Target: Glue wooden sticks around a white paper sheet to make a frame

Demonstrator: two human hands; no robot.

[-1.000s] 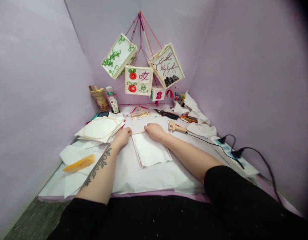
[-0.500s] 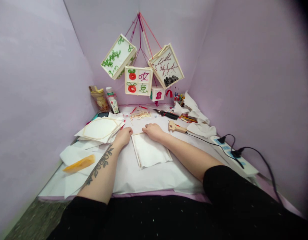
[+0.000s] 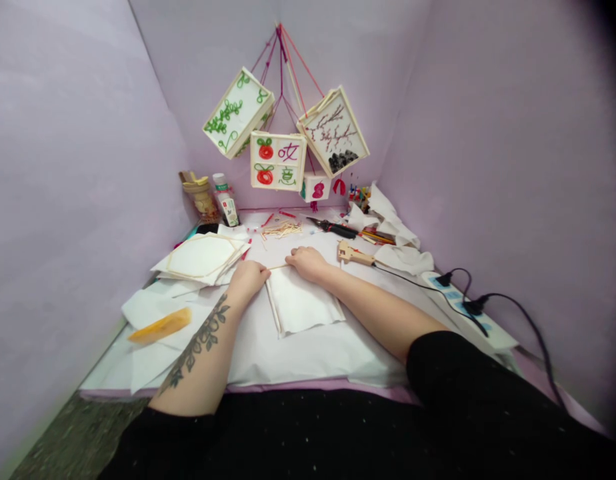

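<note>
— At mid-table, what is shown?

— A paper panel [image 3: 302, 301] edged with thin sticks is seen lying flat on the white sheet [image 3: 308, 353]. Its far edge is pressed by both hands: the left hand [image 3: 248, 277] at the far-left corner, the right hand [image 3: 308, 262] at the far-right, fingers laid down flat rather than clamped on anything.

— What has changed?

— Since a second ago, the left hand has been slid right onto the corner; the right has stayed put. The far stick is judged to be in the pressing-down stage.

— And nearby?

— A glue gun [image 3: 353, 254] is seen just right of the right hand; a hexagonal frame [image 3: 202, 257] lies to the left, and painted lanterns [image 3: 278, 160] hang at the far wall.
</note>
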